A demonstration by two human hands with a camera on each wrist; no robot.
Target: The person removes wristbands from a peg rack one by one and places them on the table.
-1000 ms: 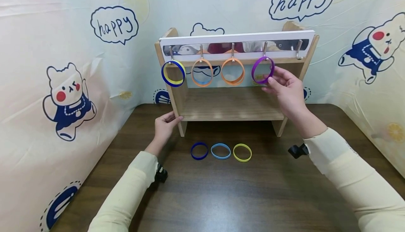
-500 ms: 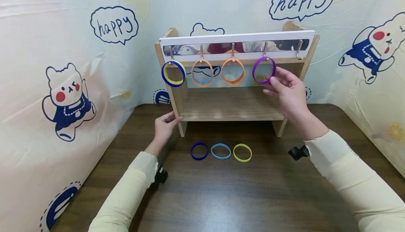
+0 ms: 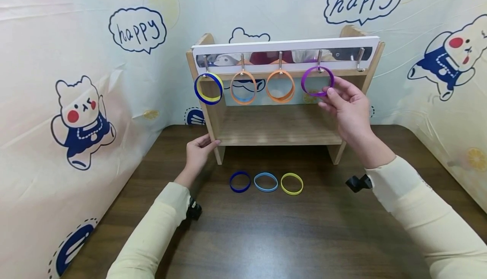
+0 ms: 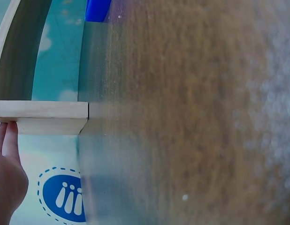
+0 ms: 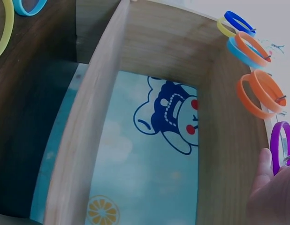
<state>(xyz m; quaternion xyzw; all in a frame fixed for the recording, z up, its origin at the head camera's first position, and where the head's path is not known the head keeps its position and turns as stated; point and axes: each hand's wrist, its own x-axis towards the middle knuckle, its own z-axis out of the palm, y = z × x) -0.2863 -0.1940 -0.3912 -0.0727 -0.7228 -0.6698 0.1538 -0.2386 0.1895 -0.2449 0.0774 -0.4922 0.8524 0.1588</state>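
A wooden rack point(image 3: 279, 124) carries a white rail point(image 3: 285, 44) with metal hooks. My right hand point(image 3: 350, 112) pinches the lower right of a purple wristband point(image 3: 303, 85) between thumb and fingers, at the fourth hook point(image 3: 319, 57) from the left. Whether the band loops over that hook is hard to tell. In the right wrist view, the purple wristband point(image 5: 275, 147) is partly covered by the hand. My left hand point(image 3: 197, 154) holds the rack's left side panel low down, thumb at its front edge; in the left wrist view, fingers point(image 4: 10, 140) touch the panel's outer face.
Blue and yellow wristbands point(image 3: 198, 91), an orange one with light blue point(image 3: 255, 88), and orange ones point(image 3: 291, 91) hang on the other hooks. The rightmost hook point(image 3: 359, 59) is bare. Dark blue point(image 3: 239, 190), light blue point(image 3: 265, 190) and yellow point(image 3: 291, 193) wristbands lie on the table point(image 3: 247, 236).
The purple wristband has risen slightly and tilted, its lower edge pulled towards the front, as my right hand moved a little up and right. My left hand has stayed in place.
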